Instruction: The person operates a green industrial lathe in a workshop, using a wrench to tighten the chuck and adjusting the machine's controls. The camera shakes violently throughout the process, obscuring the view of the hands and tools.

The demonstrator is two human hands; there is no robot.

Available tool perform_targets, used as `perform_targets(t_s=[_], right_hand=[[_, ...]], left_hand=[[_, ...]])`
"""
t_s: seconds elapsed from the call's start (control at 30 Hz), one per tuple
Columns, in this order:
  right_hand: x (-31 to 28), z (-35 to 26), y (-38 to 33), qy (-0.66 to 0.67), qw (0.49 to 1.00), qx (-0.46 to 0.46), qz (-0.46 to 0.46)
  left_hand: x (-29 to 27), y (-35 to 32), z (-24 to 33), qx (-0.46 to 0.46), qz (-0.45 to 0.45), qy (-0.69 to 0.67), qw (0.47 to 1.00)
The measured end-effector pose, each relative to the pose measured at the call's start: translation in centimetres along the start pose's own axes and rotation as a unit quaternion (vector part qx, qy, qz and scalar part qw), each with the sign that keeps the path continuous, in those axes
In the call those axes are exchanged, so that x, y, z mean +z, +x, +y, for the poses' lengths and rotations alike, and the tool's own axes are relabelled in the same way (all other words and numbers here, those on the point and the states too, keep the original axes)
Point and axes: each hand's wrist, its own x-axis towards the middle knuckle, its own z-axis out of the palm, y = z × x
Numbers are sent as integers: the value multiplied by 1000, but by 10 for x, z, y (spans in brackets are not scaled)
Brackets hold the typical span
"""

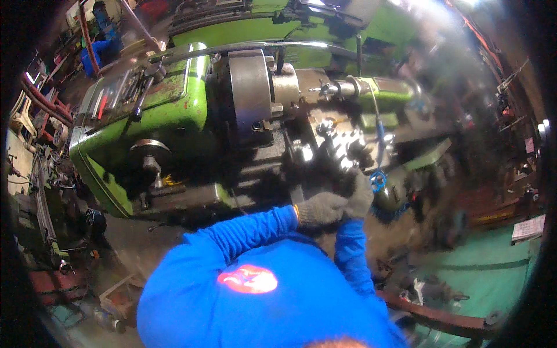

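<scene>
Both my hands, in grey knit gloves, meet in front of the carriage of a green metal lathe (197, 98). My left hand (320, 209) is closed, its fingers against the right wrist or palm. My right hand (360, 196) is raised beside it with curled fingers, just below the shiny tool post (348, 145). What either hand grips is hidden. A large chuck (250, 87) clamps a round metal workpiece (285, 84) to the left of the tool post. The tailstock (389, 91) faces it from the right. A blue looped cord or hose (378, 181) hangs right of my right hand.
Several hand tools (125, 90) lie on top of the headstock. A handwheel (149, 148) juts from its front. On the left stands a cluttered rack of metal parts (43, 185). A red-brown beam (441, 313) and loose parts sit at the lower right. Another person in blue (96, 55) is far left.
</scene>
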Motion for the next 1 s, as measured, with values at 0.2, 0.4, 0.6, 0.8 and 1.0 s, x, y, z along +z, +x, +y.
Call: perform_targets(t_s=[0.2, 0.4, 0.6, 0.8, 1.0], right_hand=[[6, 5, 5, 308, 942, 128, -33], [-1, 18, -27, 214, 949, 227, 54], [-4, -3, -16, 214, 944, 218, 121], [-46, -3, -16, 475, 804, 300, 195], [-86, 91, -78, 76, 935, 277, 210]], left_hand=[[6, -15, -4, -36, -81, -3, 996], [1, -19, -1, -27, -142, 7, 989], [-10, 0, 18, -41, -139, 100, 984], [-113, 67, 59, 1, 62, 421, 905], [-335, 139, 6, -17, 234, 633, 738]])
